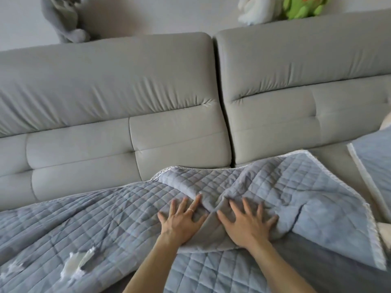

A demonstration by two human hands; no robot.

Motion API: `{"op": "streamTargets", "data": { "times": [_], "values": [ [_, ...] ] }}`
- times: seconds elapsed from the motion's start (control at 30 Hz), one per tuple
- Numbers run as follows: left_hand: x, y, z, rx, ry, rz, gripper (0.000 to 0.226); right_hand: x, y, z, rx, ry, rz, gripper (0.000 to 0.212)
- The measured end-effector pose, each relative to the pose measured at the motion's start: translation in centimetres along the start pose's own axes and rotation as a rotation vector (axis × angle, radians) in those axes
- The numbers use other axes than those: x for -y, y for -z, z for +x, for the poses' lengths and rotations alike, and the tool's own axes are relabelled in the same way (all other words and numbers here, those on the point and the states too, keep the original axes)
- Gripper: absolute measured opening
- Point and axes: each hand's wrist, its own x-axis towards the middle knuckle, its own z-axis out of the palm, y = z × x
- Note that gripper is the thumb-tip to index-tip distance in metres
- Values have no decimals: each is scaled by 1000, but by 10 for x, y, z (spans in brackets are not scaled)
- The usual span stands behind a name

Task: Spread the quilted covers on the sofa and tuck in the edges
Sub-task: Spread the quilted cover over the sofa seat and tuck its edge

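Observation:
A grey-blue quilted cover (281, 193) with white lace trim lies rumpled over the seat of a grey sofa (131, 98), its far edge bunched near the gap between the two back cushions. My left hand (182, 220) lies flat with spread fingers on the cover, a ring on one finger. My right hand (247, 225) presses flat beside it on a raised fold. A second quilted cover (69, 220) covers the seat to the left and has torn spots showing white filling.
A third quilted piece (374, 166) lies at the right edge. On top of the sofa back sit a grey plush toy (65, 17), a white plush toy (258, 9) and a green plush toy (304, 7). Bare seat (336, 163) shows between the covers at right.

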Motion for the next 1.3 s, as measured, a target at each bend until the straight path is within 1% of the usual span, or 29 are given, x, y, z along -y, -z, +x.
{"op": "streamTargets", "data": {
  "times": [0.1, 0.2, 0.23, 0.27, 0.33, 0.4, 0.47, 0.53, 0.57, 0.63, 0.7, 0.73, 0.8, 0.83, 0.9, 0.97, 1.03, 1.1, 1.13, 1.23, 1.3],
  "values": [
    [-6, 26, 7, -63, -64, 14, 66, 0, 22, 8, -33, -47, 49, 70],
    [-10, 23, 1, -102, -141, 33, 67, -10, 30, 3, -52, -98, 52, 66],
    [-14, 26, 3, -114, -123, 25, 67, -13, 37, -2, -57, -110, 68, 66],
    [41, -11, 18, -110, -92, -30, 67, 26, -12, 16, -87, -95, -17, 66],
    [43, -11, 30, -95, -121, -42, 68, 27, -8, 28, -102, -120, -29, 65],
    [42, -8, 30, -125, -129, -40, 70, 30, -1, 25, -139, -103, -21, 64],
    [45, 1, 31, -99, -140, 26, 69, 35, 0, 25, -167, -59, -72, 60],
    [50, 7, 34, -80, -164, 45, 64, 42, 2, 19, -244, -1, -106, 55],
    [54, 6, 33, -105, -170, 37, 59, 44, -1, 15, -304, 59, -105, 52],
    [66, 1, 41, -233, -153, 24, 53, 58, 4, 21, -407, 201, -71, 46],
    [80, -7, 51, -309, -83, 5, 56, 79, 14, 36, -440, 242, 23, 38],
    [83, -12, 57, -324, -60, -4, 60, 88, 20, 48, -432, 247, 86, 36],
    [83, -10, 67, -332, -51, -2, 62, 97, 27, 74, -364, 253, 169, 36],
    [84, -2, 76, -351, -60, -13, 58, 97, 32, 85, -309, 252, 172, 37],
    [85, 5, 89, -346, -7, -35, 48, 90, 24, 105, -197, 279, 123, 41],
    [88, 2, 100, -386, 50, -40, 46, 82, 19, 121, -149, 289, 113, 43],
    [84, -7, 106, -438, 77, 23, 48, 76, 17, 138, -120, 288, 81, 45],
    [80, -14, 112, -501, 46, 70, 48, 74, 19, 157, -86, 301, 16, 49],
    [79, -13, 114, -506, 37, 58, 47, 75, 19, 166, -70, 319, -7, 50],
    [79, -14, 112, -485, 29, 32, 50, 77, 13, 188, -61, 332, -21, 47],
    [77, -11, 111, -415, 35, 53, 54, 77, 11, 199, -88, 334, -65, 46]
  ]
}}
